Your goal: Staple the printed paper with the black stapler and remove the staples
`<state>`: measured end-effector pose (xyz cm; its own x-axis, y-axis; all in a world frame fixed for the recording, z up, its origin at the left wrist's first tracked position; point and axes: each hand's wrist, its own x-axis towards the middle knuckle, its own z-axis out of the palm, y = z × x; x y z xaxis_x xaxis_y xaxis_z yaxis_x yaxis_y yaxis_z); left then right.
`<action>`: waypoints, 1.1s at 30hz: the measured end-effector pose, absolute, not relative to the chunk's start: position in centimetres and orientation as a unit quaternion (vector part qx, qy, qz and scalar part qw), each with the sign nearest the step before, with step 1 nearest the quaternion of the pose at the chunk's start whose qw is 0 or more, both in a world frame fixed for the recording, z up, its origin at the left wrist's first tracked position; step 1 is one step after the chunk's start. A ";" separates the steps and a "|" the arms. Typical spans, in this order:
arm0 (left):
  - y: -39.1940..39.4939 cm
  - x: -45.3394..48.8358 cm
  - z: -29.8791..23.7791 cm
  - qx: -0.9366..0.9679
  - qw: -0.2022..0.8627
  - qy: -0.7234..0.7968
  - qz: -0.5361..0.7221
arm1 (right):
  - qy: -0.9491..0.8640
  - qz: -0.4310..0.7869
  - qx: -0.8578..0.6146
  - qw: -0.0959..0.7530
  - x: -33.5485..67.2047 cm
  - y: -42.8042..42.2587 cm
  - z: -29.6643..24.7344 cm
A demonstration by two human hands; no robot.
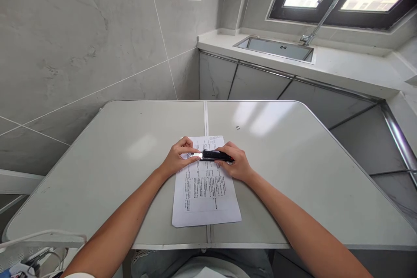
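A black stapler (pixel 215 155) lies crosswise over the upper part of a printed paper sheet (pixel 208 215). My right hand (pixel 236 160) is closed round the stapler's right end, thumb below and fingers above. At its left end, my left hand (pixel 179 156) pinches a bright silvery part (pixel 197 155) between thumb and fingers. What exactly that part is, I cannot make out. The sheet rests on the folding table (pixel 156 221) across its centre seam, its print running sideways to me. Whether several sheets are stacked there is hard to tell.
Small metallic bits (pixel 237 127) lie on the table beyond my right hand. A white wire basket (pixel 42 243) with cables stands at the lower left. Behind the table are a tiled wall (pixel 87 43) and a counter (pixel 345 67) with a sink (pixel 276 50) and faucet (pixel 325 13).
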<state>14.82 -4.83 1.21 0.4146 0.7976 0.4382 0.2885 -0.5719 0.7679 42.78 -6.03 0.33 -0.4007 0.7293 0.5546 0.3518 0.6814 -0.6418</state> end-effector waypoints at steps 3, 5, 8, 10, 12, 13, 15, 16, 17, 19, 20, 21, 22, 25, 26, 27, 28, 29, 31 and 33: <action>-4.8 14.8 1.3 0.781 0.323 0.353 0.402 | -0.810 0.218 -0.331 0.433 42.8 -6.0 0.4; -4.9 14.9 1.4 0.779 0.322 0.358 0.402 | -0.807 0.223 -0.333 0.435 42.9 -6.1 0.6; -5.0 14.9 1.5 0.780 0.314 0.356 0.408 | -0.802 0.227 -0.339 0.436 43.0 -6.0 0.7; -5.0 14.8 1.6 0.783 0.307 0.352 0.411 | -0.801 0.227 -0.343 0.435 43.0 -6.0 0.8; -5.0 14.8 1.6 0.783 0.303 0.353 0.414 | -0.800 0.227 -0.346 0.435 43.1 -6.0 0.8; -4.9 14.8 1.6 0.782 0.302 0.353 0.415 | -0.799 0.228 -0.346 0.435 43.1 -5.9 0.8; -4.9 14.7 1.6 0.780 0.304 0.356 0.416 | -0.797 0.234 -0.347 0.436 43.2 -5.9 0.7; -4.9 14.7 1.6 0.778 0.306 0.358 0.416 | -0.795 0.237 -0.348 0.436 43.2 -5.9 0.8; -4.9 14.7 1.6 0.777 0.307 0.361 0.415 | -0.793 0.240 -0.350 0.438 43.2 -5.9 0.8; -4.9 14.6 1.6 0.775 0.309 0.365 0.414 | -0.789 0.244 -0.353 0.440 43.3 -5.9 0.8; -4.8 14.6 1.6 0.774 0.309 0.367 0.414 | -0.788 0.245 -0.354 0.441 43.3 -5.9 0.8; -4.8 14.6 1.6 0.772 0.308 0.368 0.416 | -0.787 0.245 -0.354 0.442 43.4 -5.8 0.9; -4.8 14.6 1.7 0.770 0.308 0.371 0.417 | -0.786 0.246 -0.354 0.444 43.4 -5.8 0.9; -4.7 14.3 1.7 0.758 0.312 0.383 0.426 | -0.784 0.250 -0.356 0.444 43.7 -5.6 0.9; -4.7 14.3 1.7 0.754 0.315 0.385 0.430 | -0.783 0.252 -0.358 0.442 43.8 -5.6 0.9; -4.7 14.2 1.7 0.751 0.318 0.385 0.432 | -0.781 0.256 -0.361 0.441 44.0 -5.5 0.9; -4.6 14.1 1.7 0.748 0.321 0.385 0.434 | -0.777 0.261 -0.365 0.441 44.1 -5.4 0.9; -4.6 14.1 1.7 0.748 0.323 0.384 0.435 | -0.774 0.266 -0.367 0.442 44.2 -5.3 0.8; -4.6 14.0 1.7 0.748 0.325 0.382 0.435 | -0.769 0.273 -0.369 0.445 44.5 -5.2 0.7; -4.6 14.0 1.8 0.749 0.327 0.380 0.433 | -0.768 0.277 -0.367 0.445 44.6 -5.1 0.6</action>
<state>13.96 -4.62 1.77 0.3357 0.8522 0.4013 0.2858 -0.4981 0.8187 44.63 -5.05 0.65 -0.3342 0.8107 0.4807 0.3171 0.5770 -0.7527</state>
